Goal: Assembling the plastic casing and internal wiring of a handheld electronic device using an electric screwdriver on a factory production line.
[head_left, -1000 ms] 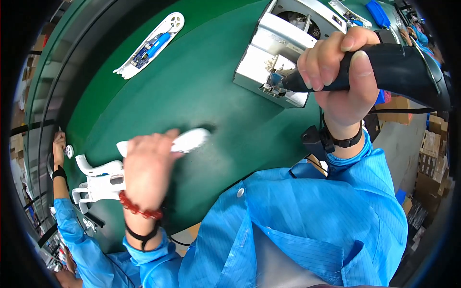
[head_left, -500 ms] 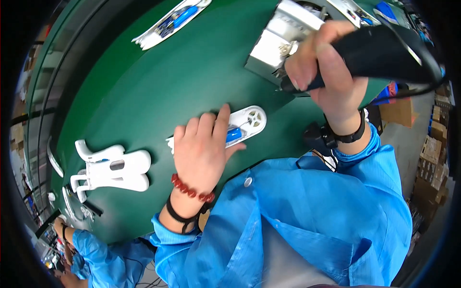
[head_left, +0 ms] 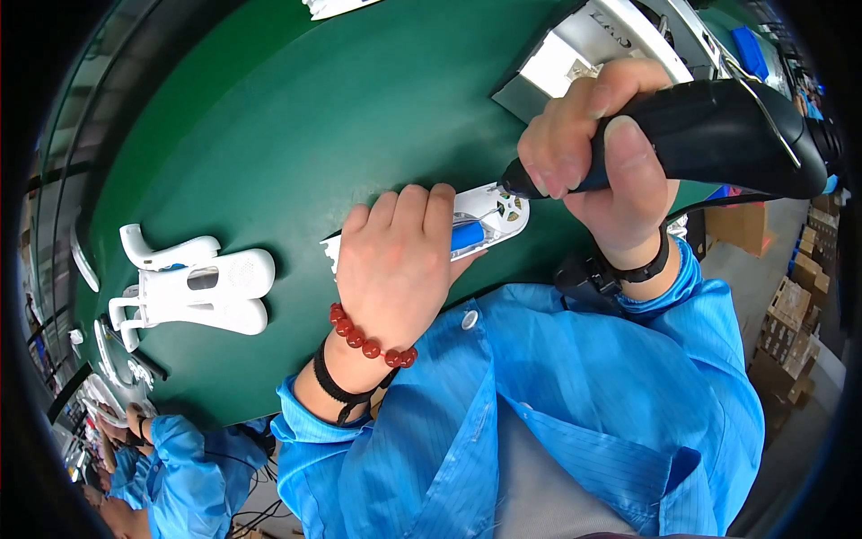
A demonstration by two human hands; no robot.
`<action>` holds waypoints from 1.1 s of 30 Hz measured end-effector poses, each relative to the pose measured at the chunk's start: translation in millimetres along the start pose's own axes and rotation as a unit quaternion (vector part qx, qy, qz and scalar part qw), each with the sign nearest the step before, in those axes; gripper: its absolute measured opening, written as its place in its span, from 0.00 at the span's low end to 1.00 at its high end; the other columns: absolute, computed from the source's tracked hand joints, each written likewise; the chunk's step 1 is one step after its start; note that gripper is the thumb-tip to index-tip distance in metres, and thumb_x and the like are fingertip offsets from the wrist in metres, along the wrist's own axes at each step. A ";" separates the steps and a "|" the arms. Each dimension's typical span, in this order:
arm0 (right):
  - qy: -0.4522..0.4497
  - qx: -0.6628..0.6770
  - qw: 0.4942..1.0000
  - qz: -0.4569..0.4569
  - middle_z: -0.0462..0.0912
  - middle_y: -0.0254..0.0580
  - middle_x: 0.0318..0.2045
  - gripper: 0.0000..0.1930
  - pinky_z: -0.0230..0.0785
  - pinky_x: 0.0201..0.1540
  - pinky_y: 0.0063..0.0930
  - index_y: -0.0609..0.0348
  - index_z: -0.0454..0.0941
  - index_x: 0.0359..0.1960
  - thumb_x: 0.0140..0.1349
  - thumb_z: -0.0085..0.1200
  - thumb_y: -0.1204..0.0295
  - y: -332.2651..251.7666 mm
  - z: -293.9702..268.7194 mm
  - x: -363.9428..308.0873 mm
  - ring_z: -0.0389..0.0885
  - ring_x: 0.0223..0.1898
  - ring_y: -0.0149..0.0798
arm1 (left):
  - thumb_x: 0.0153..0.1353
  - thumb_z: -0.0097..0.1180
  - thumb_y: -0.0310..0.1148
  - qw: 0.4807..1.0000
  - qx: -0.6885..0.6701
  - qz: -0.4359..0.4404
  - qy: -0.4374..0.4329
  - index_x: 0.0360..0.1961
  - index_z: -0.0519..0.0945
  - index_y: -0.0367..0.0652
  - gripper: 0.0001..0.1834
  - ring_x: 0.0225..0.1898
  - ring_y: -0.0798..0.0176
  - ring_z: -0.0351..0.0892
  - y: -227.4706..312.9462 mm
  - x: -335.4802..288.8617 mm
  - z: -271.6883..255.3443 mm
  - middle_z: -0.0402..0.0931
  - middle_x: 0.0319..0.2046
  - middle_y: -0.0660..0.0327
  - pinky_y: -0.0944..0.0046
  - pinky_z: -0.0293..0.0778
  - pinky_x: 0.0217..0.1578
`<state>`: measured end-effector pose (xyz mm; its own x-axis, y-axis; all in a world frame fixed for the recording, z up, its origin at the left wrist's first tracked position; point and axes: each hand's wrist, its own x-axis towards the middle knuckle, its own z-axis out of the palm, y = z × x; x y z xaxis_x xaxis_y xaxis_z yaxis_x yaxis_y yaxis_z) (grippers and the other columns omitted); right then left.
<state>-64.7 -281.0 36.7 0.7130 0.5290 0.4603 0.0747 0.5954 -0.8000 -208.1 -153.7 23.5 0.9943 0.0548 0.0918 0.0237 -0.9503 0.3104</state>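
Here on the green table (head_left: 296,153), right in front of the person's blue jacket (head_left: 620,386), lies the white housing (head_left: 469,205), open side up, its blue cylinder (head_left: 466,236) peeking out beside the fingers. Its long axis runs left to right on a gentle slant: the rounded end with the spoked wheel (head_left: 513,209) points right and slightly away from the person, the notched end pokes out left, a little nearer. Across the middle comes the left hand (head_left: 391,247), fingers together and bent over the housing, thumb on the near side, gripping it. And the right hand (head_left: 606,157) is curled firmly around a black handheld tool (head_left: 718,139), its nose aimed left at the rounded end; whether the tip touches, I cannot tell. Over to the left sit white casings (head_left: 202,292); behind the right hand, a metal box (head_left: 620,40).
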 end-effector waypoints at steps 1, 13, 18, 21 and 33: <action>0.002 0.007 1.000 0.003 0.75 0.39 0.17 0.08 0.66 0.19 0.20 0.65 0.68 0.36 0.64 0.53 0.72 2.1 0.0 -0.5 0.74 0.16 0.28 | 0.40 0.69 0.46 1.000 -0.005 0.000 -0.002 0.43 0.77 0.40 0.29 0.34 0.58 0.75 -0.6 0.3 -0.1 0.74 0.32 0.61 0.60 0.66 0.33; -0.041 -0.071 0.992 0.099 0.70 0.38 0.17 0.12 0.66 0.22 0.26 0.59 0.65 0.35 0.65 0.52 0.64 3.8 -4.8 4.4 0.68 0.16 0.30 | 0.41 0.69 0.45 1.000 0.006 -0.004 0.006 0.42 0.77 0.39 0.29 0.34 0.57 0.75 -1.2 2.4 5.4 0.74 0.31 0.61 0.59 0.65 0.32; -0.089 -0.152 0.984 0.031 0.72 0.38 0.17 0.13 0.66 0.21 0.26 0.60 0.64 0.40 0.65 0.52 0.65 -0.9 -6.0 7.3 0.70 0.16 0.31 | 0.41 0.69 0.47 1.000 0.005 -0.003 0.013 0.42 0.77 0.39 0.30 0.34 0.57 0.75 -0.5 2.6 4.6 0.75 0.32 0.60 0.59 0.65 0.32; -0.039 -0.062 0.997 -0.003 0.69 0.31 0.19 0.13 0.62 0.21 0.24 0.53 0.66 0.42 0.68 0.44 0.57 -31.2 -15.2 11.1 0.67 0.16 0.28 | 0.39 0.70 0.48 1.000 0.002 -0.012 -0.017 0.43 0.77 0.39 0.32 0.34 0.57 0.75 -3.5 2.9 2.4 0.75 0.33 0.60 0.59 0.65 0.32; -0.030 -0.081 0.995 -0.053 0.67 0.33 0.21 0.14 0.62 0.25 0.28 0.53 0.68 0.44 0.70 0.32 0.60 -46.7 -58.8 32.5 0.66 0.19 0.30 | 0.37 0.71 0.48 1.000 0.010 -0.013 -0.011 0.45 0.77 0.39 0.35 0.34 0.57 0.75 -1.9 1.1 5.0 0.75 0.33 0.59 0.59 0.66 0.33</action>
<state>-4.0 -327.2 66.3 0.6524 0.5062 0.5641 0.2620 0.5478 -0.7945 -206.5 -153.4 18.3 0.9953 0.0739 0.0628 0.0524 -0.9547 0.2929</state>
